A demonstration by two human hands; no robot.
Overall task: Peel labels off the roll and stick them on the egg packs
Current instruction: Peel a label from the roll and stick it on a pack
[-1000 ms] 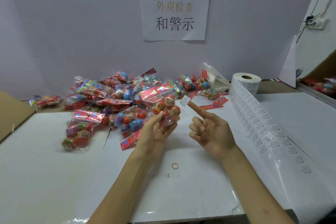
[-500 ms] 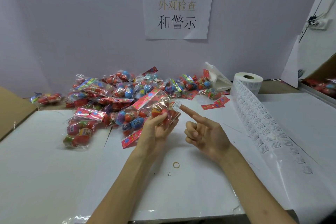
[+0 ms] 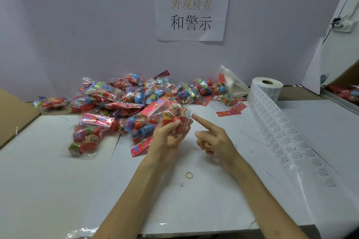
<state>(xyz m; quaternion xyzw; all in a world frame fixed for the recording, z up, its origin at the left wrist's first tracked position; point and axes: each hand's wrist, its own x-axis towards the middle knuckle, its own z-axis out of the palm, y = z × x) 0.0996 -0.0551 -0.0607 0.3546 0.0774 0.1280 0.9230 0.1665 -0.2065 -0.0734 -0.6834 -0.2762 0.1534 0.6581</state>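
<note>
My left hand [image 3: 171, 134] holds a clear egg pack [image 3: 167, 111] with red eggs and a red flowered header, lifted above the table. My right hand [image 3: 211, 137] points its index finger at the pack's right side, and a small white label [image 3: 188, 113] sits at the fingertip against the pack; the other fingers are curled. The label roll [image 3: 269, 88] stands at the back right, and its strip of labels [image 3: 279, 132] runs down the table's right side.
A heap of egg packs [image 3: 124, 101] covers the back left of the white table [image 3: 58, 190]. Loose red header cards [image 3: 231, 110] lie near the roll. A rubber band [image 3: 189, 175] lies between my forearms. Cardboard [image 3: 11, 118] borders the left edge.
My right index finger carried the label leftwards until it met the pack in my left hand. The pack stayed in about the same place.
</note>
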